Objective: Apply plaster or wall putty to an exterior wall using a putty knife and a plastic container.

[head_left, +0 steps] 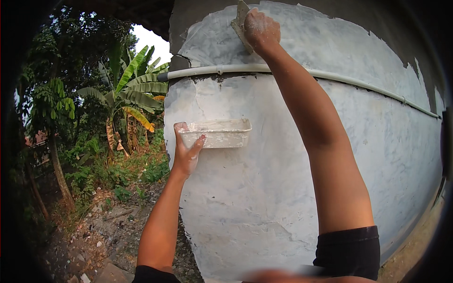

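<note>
I judge I'm mid-stroke, spreading white plaster on the wall. My right hand is raised high, arm fully stretched, fingers clamped around the trowel above the pipe. My left hand, bent at the elbow, pinches the tray at its near end. Next calls for even pressure.

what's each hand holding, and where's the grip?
Left hand holds a white rectangular tray, grip on its left end. Right hand holds a flat trowel against the wall; grip point hidden.
</note>
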`<state>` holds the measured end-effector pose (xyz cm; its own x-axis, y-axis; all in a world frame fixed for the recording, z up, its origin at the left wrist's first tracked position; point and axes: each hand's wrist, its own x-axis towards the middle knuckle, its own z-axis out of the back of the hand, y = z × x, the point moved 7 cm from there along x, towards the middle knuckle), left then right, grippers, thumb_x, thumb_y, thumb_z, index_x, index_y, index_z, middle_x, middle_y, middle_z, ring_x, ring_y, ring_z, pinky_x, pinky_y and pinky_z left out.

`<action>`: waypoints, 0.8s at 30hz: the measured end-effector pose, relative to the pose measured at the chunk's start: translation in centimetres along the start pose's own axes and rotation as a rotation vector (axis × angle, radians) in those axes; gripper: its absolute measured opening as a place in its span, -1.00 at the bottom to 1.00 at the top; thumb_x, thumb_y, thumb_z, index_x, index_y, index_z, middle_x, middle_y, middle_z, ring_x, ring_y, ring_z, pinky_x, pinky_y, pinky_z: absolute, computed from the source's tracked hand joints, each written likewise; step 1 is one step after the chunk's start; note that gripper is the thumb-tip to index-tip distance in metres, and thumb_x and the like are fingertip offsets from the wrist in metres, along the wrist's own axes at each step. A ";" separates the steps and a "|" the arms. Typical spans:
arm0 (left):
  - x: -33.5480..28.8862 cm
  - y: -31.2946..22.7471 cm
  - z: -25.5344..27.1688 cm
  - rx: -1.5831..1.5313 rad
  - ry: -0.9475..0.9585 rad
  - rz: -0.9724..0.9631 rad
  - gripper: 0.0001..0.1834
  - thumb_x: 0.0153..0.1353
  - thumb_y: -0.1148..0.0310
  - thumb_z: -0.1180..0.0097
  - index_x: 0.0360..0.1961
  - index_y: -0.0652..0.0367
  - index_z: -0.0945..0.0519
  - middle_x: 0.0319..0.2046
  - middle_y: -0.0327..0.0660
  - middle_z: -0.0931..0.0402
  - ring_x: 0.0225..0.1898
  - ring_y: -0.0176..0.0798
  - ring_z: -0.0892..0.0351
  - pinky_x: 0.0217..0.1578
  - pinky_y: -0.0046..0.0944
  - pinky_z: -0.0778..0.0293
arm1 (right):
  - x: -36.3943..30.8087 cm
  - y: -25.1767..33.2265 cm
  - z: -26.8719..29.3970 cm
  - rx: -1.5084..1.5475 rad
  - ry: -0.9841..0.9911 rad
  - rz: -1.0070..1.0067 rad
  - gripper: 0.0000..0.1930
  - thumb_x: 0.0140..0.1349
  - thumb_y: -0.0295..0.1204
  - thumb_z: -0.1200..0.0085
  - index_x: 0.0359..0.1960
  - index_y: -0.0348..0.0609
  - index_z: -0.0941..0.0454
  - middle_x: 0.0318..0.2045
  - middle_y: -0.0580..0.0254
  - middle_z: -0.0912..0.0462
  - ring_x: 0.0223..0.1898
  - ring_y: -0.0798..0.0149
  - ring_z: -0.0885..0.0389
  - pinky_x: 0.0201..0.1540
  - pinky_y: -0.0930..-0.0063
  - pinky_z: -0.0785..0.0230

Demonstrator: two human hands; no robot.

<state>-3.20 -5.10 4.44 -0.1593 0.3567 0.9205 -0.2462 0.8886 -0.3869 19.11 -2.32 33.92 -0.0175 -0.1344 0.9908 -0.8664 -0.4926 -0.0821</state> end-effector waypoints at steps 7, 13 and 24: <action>-0.3 0.2 -0.2 -0.178 -0.057 0.053 -0.56 0.25 0.46 -0.15 0.00 -0.03 -0.16 -0.13 -0.28 -0.28 -0.10 -0.42 -0.29 -0.02 -0.38 -0.28 | -2.0 -15.2 7.3 -0.263 -0.101 -0.155 -0.82 0.25 -0.42 0.03 -0.18 -0.24 -0.50 -0.27 -0.07 -0.71 -0.18 -0.10 -0.71 -0.16 0.08 -0.54; -0.6 -1.5 1.6 -0.533 -0.138 0.100 -0.45 0.30 0.40 -0.09 0.27 -0.10 -0.22 0.19 -0.23 -0.31 0.21 -0.22 -0.31 0.18 -0.10 -0.26 | -2.6 -16.7 9.4 -0.376 0.019 -0.161 -0.74 0.26 -0.30 -0.05 -0.12 -0.19 -0.50 -0.22 -0.06 -0.70 -0.17 -0.08 -0.71 -0.15 0.08 -0.54; -9.4 -2.7 4.6 -0.937 -0.454 0.135 -0.42 0.44 -0.01 0.23 0.26 0.22 -0.37 0.19 -0.03 -0.42 0.17 0.05 -0.44 0.20 0.07 -0.36 | -15.0 3.3 8.8 0.721 0.409 0.040 -0.49 0.22 -0.11 -0.24 -0.07 -0.39 -0.54 -0.38 0.06 -0.68 -0.43 0.18 -0.66 -0.29 0.31 -0.51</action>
<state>-5.43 -12.19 -3.40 -0.5214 0.5003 0.6912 0.6082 0.7861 -0.1101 20.90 -9.50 17.84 -0.3422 0.0913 0.9352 -0.3307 -0.9433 -0.0290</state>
